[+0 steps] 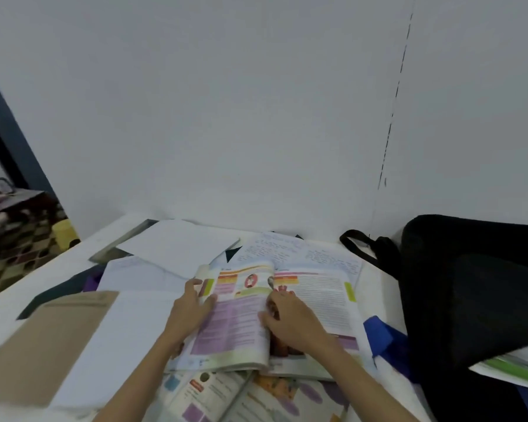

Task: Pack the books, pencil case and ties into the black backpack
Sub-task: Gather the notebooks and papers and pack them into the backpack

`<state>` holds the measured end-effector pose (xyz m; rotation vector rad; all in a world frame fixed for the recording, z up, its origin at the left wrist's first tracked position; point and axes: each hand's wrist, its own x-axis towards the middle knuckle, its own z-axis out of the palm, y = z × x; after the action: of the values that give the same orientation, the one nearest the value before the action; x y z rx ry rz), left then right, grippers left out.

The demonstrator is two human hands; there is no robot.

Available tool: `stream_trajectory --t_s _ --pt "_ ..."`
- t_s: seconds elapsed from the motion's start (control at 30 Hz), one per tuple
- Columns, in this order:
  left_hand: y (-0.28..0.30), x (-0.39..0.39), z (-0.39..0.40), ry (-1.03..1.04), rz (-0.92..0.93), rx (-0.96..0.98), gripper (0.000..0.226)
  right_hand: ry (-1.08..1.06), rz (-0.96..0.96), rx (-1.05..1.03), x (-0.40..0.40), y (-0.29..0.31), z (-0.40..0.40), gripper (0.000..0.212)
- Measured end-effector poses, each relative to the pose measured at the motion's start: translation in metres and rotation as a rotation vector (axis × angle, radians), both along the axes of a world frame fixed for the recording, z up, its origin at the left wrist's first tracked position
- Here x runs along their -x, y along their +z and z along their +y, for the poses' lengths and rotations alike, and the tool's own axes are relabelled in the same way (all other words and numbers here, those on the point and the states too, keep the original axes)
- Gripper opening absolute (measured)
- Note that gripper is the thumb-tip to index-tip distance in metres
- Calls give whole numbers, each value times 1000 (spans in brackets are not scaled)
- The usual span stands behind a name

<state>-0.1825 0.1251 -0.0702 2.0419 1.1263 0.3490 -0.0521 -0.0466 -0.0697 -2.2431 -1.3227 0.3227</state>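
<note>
A colourful textbook lies open in the middle of the table. My left hand grips its left page edge, thumb on top of the page. At the book's centre fold, my right hand has its fingers curled on the raised pages. The black backpack stands at the right against the wall, its strap trailing left. Books stick out of its lower right opening. A blue fabric item lies between the textbook and the backpack; I cannot tell what it is.
Another open textbook lies under the first, near the front edge. A handwritten notebook and a white sheet lie behind it. A brown cover sits front left. The white wall stands close behind the table.
</note>
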Motion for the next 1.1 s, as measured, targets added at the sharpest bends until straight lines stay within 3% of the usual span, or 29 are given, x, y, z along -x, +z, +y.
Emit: stream_trajectory --t_s 0.23,0.43,0.53,0.6,0.73,0.9,1.03,1.1 --pt "-3 -7 25 22 -64 55 47 -49 133 -51 -5 4 10 26" --pt "-14 -20 56 -26 265 -185 60 -96 204 -85 -8 6 14 23" --pt "-18 -25 60 2 210 -210 58 -114 210 -85 -9 7 17 21" --pt "-19 -27 64 47 58 -114 53 -126 220 -89 -11 8 20 17" --pt "-4 -23 82 118 -218 319 31 -131 255 -94 -14 9 23 12" --pt "41 -21 67 -166 -179 447 22 -98 227 -52 -25 26 21 24" --pt "73 -34 32 -345 -370 675 31 -31 282 -45 -28 64 15 42" --pt "77 -52 5 -424 -391 688 37 -60 330 -84 -28 80 8 49"
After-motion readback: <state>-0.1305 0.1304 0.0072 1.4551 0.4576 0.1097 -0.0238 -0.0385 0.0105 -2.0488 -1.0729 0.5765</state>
